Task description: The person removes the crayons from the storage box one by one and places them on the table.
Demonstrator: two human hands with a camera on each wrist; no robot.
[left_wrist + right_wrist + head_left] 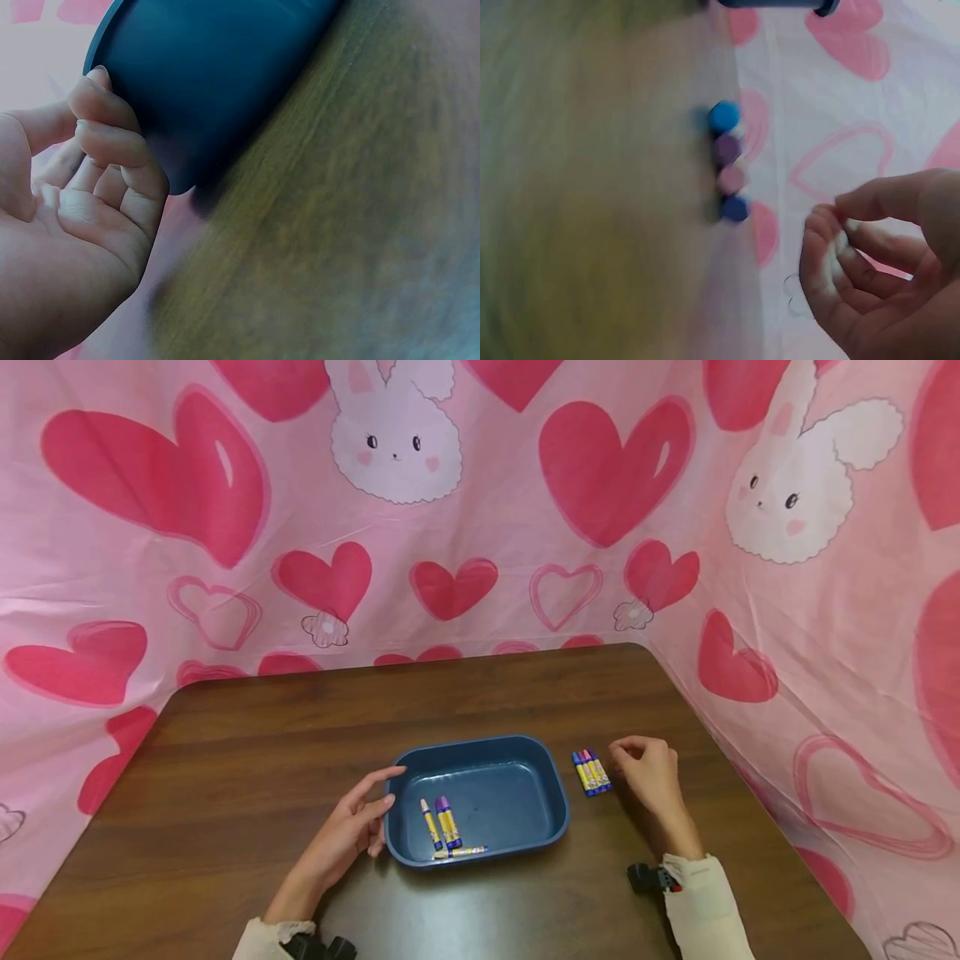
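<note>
A blue plastic tray (510, 743) sits on the table, its left rim held by my left hand (348, 818), with the index finger reaching over the edge. In the left wrist view the fingers of the left hand (97, 202) are bent at the corner of the tray (217, 82). Several crayons (448, 822) with yellow wrappers lie inside, toward the tray's left and front. To the right of the tray, a row of crayons (592, 772) lies side by side. Just right of them is my right hand (648, 772), thumb and index fingertips together, nothing visible between them.
A brown wooden table (300, 718) carries everything. Behind it and along the sides hangs a pink cloth (480, 527) with hearts and rabbits. Dark wrist cameras are strapped at both sleeves (708, 902).
</note>
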